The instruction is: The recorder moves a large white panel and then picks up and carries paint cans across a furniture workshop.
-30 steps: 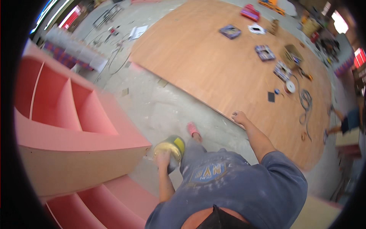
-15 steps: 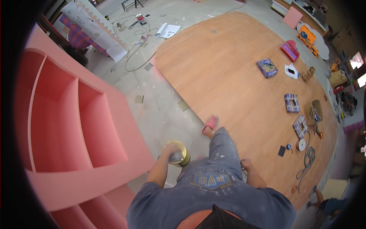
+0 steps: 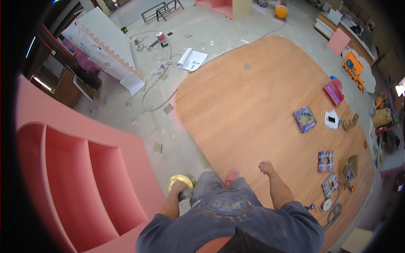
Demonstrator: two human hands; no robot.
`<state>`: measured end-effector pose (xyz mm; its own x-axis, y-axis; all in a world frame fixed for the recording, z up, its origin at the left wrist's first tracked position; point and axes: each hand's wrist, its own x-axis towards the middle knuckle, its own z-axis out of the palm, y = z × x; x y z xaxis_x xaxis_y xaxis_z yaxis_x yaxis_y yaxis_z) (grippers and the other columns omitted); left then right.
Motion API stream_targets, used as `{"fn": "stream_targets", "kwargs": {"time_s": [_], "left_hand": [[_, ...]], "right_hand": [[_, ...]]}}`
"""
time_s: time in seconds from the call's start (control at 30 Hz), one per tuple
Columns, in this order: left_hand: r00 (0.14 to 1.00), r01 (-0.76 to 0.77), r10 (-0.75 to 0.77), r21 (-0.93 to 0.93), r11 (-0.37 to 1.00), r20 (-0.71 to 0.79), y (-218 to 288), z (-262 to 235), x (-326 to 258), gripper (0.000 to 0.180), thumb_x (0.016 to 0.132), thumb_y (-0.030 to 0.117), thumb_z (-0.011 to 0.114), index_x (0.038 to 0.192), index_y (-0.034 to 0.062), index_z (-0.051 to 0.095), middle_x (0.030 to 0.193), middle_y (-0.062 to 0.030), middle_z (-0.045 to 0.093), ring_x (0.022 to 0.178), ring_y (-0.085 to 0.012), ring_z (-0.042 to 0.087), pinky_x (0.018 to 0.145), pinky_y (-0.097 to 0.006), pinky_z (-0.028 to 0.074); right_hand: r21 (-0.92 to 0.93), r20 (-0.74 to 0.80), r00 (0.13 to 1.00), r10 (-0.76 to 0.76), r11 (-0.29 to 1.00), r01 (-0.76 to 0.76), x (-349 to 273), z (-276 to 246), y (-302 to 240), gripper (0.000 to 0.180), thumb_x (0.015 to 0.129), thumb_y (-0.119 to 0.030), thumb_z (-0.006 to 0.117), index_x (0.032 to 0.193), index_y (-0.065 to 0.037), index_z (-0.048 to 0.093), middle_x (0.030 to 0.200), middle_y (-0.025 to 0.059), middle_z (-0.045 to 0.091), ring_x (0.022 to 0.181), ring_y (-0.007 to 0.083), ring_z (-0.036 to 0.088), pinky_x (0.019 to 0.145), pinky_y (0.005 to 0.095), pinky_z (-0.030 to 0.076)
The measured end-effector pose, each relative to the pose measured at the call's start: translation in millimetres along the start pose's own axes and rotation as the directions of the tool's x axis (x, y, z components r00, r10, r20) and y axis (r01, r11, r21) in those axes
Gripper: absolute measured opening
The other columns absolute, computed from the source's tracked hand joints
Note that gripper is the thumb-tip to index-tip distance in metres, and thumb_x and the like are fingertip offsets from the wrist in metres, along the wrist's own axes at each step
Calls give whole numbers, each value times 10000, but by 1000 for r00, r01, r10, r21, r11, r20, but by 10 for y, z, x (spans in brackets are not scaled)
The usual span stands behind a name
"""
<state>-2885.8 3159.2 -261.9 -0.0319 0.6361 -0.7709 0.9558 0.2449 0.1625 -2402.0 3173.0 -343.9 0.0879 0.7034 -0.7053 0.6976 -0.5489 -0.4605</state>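
Note:
At my left side, my left hand (image 3: 179, 186) grips a round gold-coloured tin can (image 3: 172, 180). Something grey shows just below that hand, too unclear to name, and some of the fingers are hidden. My right hand (image 3: 265, 168) hangs out over the large wooden panel (image 3: 236, 101), holding nothing, its fingers loosely bent and apart. Under me, one foot in a pink clog (image 3: 230, 176) is on the panel.
A pink shelf unit (image 3: 135, 156) stands close on my left. Flat boxes (image 3: 304, 119), a cardboard carton (image 3: 351, 166), a wire spool (image 3: 325, 204) and a coiled hose (image 3: 333, 216) lie on the panel's right. A cable (image 3: 145, 101) and open booklet (image 3: 193, 59) lie on the floor ahead.
I have moved and the view has tilted up, showing more of the far floor. My right hand has swung forward from beside my hip. The can has stayed with my left hand.

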Motion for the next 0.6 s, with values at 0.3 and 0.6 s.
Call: {"fn": "stream_targets", "kwargs": {"time_s": [0.3,0.6], "left_hand": [[986,115,-103,-86,990,131,462,-938,1448,414,679,311,519,976,23,535,1027,-161,516,979,-269,479,805,-330,376],[980,-54,112,-324,945,162,511,-2060,2708,349,709,262,483,978,49,543,1034,-152,516,972,-240,491,789,-331,383]], "right_hand": [[109,-409,881,-240,945,308,1666,-1169,-1483,202,683,-155,541,812,0,554,557,88,544,449,137,515,378,252,395],[264,282,949,142,939,-219,1989,-1170,-979,158,760,-162,450,798,-58,564,770,71,571,604,176,568,435,319,458]]}}
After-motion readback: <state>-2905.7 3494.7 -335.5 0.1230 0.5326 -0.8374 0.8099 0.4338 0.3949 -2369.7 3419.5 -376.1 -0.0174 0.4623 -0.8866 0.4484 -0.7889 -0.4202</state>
